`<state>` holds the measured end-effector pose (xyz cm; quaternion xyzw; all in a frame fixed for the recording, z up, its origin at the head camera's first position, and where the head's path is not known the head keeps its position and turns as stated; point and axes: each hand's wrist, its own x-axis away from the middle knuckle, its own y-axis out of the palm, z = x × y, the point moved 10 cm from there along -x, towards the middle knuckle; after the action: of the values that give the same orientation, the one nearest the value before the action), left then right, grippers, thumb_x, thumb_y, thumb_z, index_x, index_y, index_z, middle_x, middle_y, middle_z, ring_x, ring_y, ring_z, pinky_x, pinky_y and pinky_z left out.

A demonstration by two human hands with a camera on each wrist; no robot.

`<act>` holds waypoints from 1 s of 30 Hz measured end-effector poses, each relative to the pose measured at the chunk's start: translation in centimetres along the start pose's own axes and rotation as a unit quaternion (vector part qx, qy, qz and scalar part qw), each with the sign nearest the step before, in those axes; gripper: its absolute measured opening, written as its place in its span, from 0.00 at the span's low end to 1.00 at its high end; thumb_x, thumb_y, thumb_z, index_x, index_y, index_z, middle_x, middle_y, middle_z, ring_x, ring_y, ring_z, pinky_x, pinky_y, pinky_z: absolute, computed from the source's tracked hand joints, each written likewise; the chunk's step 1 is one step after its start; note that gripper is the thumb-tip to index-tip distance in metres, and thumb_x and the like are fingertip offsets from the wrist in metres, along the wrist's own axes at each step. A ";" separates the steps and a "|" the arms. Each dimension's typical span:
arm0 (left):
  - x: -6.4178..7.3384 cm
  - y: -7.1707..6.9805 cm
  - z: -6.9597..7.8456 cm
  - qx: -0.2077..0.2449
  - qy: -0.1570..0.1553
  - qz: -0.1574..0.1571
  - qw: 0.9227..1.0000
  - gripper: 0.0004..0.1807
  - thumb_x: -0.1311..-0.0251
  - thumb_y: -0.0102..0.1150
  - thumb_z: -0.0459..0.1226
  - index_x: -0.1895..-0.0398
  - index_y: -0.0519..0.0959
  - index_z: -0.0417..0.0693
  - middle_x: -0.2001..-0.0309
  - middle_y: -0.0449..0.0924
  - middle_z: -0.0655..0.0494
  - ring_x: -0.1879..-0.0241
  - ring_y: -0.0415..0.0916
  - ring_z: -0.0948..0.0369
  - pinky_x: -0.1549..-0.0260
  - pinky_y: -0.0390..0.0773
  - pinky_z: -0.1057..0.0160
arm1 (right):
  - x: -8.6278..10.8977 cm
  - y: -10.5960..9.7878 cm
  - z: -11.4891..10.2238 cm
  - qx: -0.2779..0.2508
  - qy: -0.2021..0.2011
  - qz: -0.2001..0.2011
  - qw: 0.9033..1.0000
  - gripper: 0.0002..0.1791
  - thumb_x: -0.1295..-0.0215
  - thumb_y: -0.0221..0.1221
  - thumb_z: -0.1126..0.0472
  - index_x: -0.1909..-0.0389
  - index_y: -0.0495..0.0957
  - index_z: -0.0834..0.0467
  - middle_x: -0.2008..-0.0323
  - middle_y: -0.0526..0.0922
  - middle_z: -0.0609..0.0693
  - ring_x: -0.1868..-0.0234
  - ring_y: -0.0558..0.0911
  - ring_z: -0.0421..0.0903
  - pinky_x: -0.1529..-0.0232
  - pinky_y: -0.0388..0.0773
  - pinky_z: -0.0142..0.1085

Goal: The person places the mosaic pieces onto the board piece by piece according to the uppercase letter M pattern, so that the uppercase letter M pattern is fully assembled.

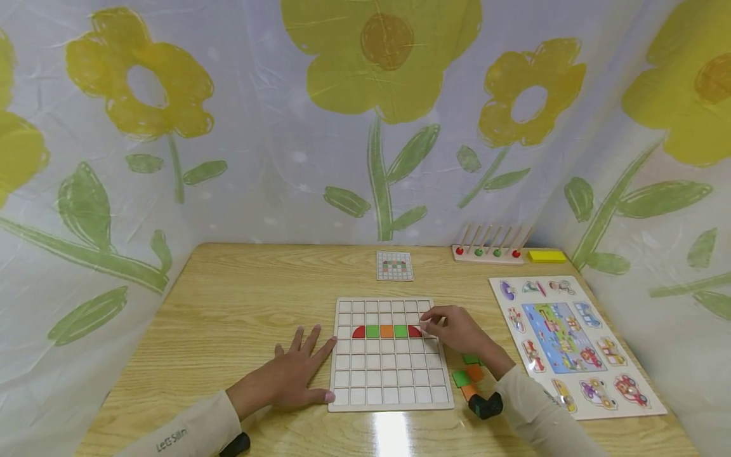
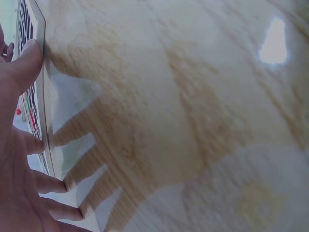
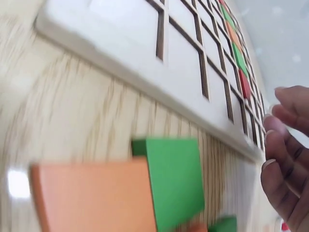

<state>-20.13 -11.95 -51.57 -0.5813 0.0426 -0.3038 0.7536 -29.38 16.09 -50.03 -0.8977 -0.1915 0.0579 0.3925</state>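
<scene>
A square wooden grid board (image 1: 388,377) lies on the table. One of its upper rows carries a red quarter-round piece (image 1: 358,332), a green square (image 1: 373,331), an orange square (image 1: 386,331), another green square (image 1: 401,331) and a second red quarter-round (image 1: 414,331). My left hand (image 1: 294,374) rests with spread fingers on the table, thumb and index fingertips at the board's left edge. Over the right edge, my right hand (image 1: 457,330) has its fingers loosely bent beside the second red piece. In the right wrist view nothing shows between those fingers (image 3: 277,145).
Loose green (image 1: 460,379) and orange (image 1: 475,372) squares lie under my right forearm. A pattern card (image 1: 395,266) sits behind the board. To the right are a vehicle picture puzzle (image 1: 508,298), a peg stand with beads (image 1: 488,256) and a yellow block (image 1: 546,256).
</scene>
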 end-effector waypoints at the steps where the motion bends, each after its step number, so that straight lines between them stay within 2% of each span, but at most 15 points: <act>1: 0.0 0.0 0.0 0.000 0.000 0.000 1.000 0.57 0.43 0.52 0.73 0.18 0.47 0.56 0.21 0.41 0.33 0.25 0.41 0.26 0.45 0.58 0.18 | 0.1 -0.3 0.2 0.000 -0.003 0.004 1.000 0.07 0.31 0.63 0.61 0.56 0.87 0.55 0.68 0.85 0.45 0.72 0.76 0.39 0.70 0.76 0.30; 9: 0.1 -0.1 0.1 0.004 0.002 0.002 1.000 0.56 0.43 0.53 0.72 0.18 0.48 0.55 0.21 0.41 0.33 0.26 0.41 0.26 0.45 0.57 0.18 | 1.4 -2.9 1.7 0.007 -0.032 0.041 0.999 0.07 0.31 0.63 0.58 0.58 0.87 0.56 0.69 0.85 0.45 0.76 0.74 0.37 0.73 0.74 0.31; 13: 0.1 -0.2 0.2 0.005 0.003 0.000 1.000 0.56 0.42 0.53 0.72 0.18 0.48 0.55 0.21 0.41 0.33 0.25 0.41 0.26 0.45 0.57 0.18 | 2.2 -3.8 2.6 0.006 -0.042 0.043 0.998 0.09 0.30 0.63 0.58 0.57 0.87 0.58 0.68 0.85 0.46 0.78 0.73 0.36 0.75 0.74 0.32; 23: 0.2 -0.3 0.3 0.010 0.007 -0.001 1.000 0.56 0.42 0.52 0.71 0.18 0.47 0.54 0.21 0.41 0.32 0.26 0.40 0.25 0.45 0.56 0.18 | 5.3 -4.7 4.6 -0.007 -0.049 -0.004 0.999 0.10 0.28 0.60 0.59 0.53 0.85 0.59 0.63 0.85 0.50 0.82 0.72 0.34 0.80 0.72 0.33; 30: 0.2 -0.4 0.5 0.009 0.009 -0.001 1.000 0.56 0.41 0.53 0.71 0.18 0.47 0.54 0.21 0.40 0.31 0.26 0.40 0.25 0.45 0.56 0.18 | 7.2 -5.0 6.2 -0.014 -0.024 -0.042 0.999 0.15 0.30 0.63 0.56 0.48 0.83 0.59 0.56 0.84 0.54 0.76 0.74 0.34 0.74 0.75 0.33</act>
<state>-19.91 -11.74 -50.96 -0.5719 0.0457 -0.3104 0.7579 -25.84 26.19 -50.36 -0.8926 -0.2392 0.0606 0.3773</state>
